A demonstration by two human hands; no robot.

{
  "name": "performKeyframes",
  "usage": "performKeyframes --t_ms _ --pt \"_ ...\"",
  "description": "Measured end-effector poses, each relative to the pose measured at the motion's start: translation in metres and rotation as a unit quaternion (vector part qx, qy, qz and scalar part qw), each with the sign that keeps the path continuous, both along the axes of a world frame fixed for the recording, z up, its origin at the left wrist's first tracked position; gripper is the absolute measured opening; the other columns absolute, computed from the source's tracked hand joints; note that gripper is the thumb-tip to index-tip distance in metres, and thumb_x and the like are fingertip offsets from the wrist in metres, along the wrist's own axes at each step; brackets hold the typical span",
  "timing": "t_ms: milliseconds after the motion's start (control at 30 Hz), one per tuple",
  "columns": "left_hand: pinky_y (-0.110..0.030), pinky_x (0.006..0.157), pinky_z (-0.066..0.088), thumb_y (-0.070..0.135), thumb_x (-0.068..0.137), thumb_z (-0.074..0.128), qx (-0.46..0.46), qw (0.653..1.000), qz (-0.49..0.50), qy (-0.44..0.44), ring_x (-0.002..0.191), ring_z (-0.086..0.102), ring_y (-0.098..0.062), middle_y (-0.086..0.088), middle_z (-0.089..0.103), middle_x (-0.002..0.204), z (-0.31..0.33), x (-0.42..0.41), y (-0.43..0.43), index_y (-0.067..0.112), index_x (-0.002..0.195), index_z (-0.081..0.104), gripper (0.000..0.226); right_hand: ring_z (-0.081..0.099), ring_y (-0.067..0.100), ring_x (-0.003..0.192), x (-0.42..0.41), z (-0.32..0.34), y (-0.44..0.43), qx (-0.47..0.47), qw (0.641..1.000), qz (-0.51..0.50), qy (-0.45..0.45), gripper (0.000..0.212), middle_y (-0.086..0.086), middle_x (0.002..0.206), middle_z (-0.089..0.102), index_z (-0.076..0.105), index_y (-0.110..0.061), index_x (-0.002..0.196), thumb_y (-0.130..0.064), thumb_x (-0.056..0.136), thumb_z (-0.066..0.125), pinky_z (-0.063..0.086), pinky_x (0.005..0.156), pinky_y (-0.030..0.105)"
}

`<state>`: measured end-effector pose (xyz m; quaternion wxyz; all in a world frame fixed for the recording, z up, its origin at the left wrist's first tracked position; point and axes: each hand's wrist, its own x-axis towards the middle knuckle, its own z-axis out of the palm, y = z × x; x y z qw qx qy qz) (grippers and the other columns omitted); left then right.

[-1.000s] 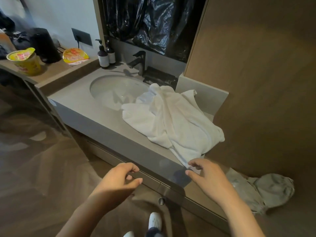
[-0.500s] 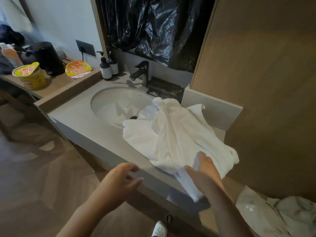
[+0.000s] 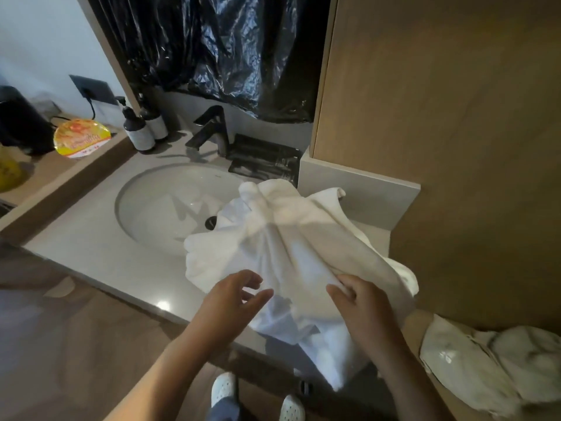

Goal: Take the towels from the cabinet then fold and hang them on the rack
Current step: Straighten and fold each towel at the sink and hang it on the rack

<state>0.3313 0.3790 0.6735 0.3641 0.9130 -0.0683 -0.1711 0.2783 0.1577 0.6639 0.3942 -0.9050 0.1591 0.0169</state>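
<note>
My view is dim and warm, with a small glare spot on the counter at lower left, soft shadow across the towel, and bowed, blurry edges.

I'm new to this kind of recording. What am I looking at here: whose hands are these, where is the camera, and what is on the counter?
There is no machine here. A person works with bare hands, and the one camera sits on their head, looking forward and down, so the arms entering from below are the wearer's own. A crumpled white towel lies on the grey counter, covering the right edge of the sink basin and hanging off the front. The right hand pinches a fold of it. The left hand is open beside it, gripping nothing. Behind stand a black faucet and pump bottles. Another crumpled cloth lies at lower right.
</note>
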Motion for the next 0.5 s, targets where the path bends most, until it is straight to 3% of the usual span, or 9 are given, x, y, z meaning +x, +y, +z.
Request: performKeyframes --t_ms 100,167,267,367,500 --pt "-0.007 0.064 0.043 0.053 0.087 0.059 -0.012 1.000 -0.004 0.002 0.080 0.059 0.006 0.014 0.063 0.108 -0.006 0.021 -0.010 0.026 0.113 0.060 0.037 0.048 -0.018 0.073 0.002 0.003 0.003 -0.010 0.999 -0.019 -0.024 0.028 -0.024 0.084 0.061 0.070 -0.023 0.115 -0.038 0.094 0.058 0.032 0.066 -0.001" --pt "-0.012 0.066 0.047 0.055 0.086 0.060 -0.012 1.000 0.000 0.004 0.079 0.061 0.001 0.011 0.066 0.098 -0.009 0.034 -0.015 0.020 0.104 0.061 0.039 0.049 -0.018 0.075 0.003 0.003 0.008 -0.015 0.999 -0.038 -0.036 0.028 -0.021 0.094 0.067 0.070 -0.024 0.116 -0.037 0.093 0.061 0.031 0.067 -0.005" --pt "-0.032 0.075 0.056 0.051 0.086 0.063 -0.040 0.999 0.001 0.036 0.072 0.067 -0.017 -0.003 0.071 0.077 -0.013 0.053 -0.022 0.009 0.085 0.071 0.043 0.055 -0.012 0.077 0.001 0.005 0.015 0.001 0.996 -0.071 -0.050 0.019 -0.024 0.093 0.067 0.072 -0.025 0.109 -0.029 0.091 0.066 0.033 0.070 -0.004" --pt "-0.033 0.075 0.057 0.043 0.085 0.069 -0.079 0.995 -0.011 0.064 0.066 0.068 -0.021 -0.005 0.071 0.064 -0.013 0.066 -0.027 0.004 0.068 0.070 0.043 0.058 -0.018 0.081 0.000 0.010 0.021 0.005 0.996 -0.074 -0.054 0.016 -0.037 0.075 0.060 0.064 -0.043 0.086 -0.029 0.092 0.065 0.037 0.068 -0.002" --pt "-0.042 0.077 0.058 0.021 0.082 0.071 -0.092 0.993 -0.012 0.073 0.067 0.069 -0.028 -0.008 0.071 0.060 -0.015 0.074 -0.029 -0.007 0.066 0.066 0.032 0.058 -0.015 0.084 0.000 0.018 0.027 -0.006 0.991 -0.103 -0.088 0.012 -0.033 0.083 0.063 0.064 -0.045 0.089 -0.033 0.093 0.062 0.040 0.072 0.001"
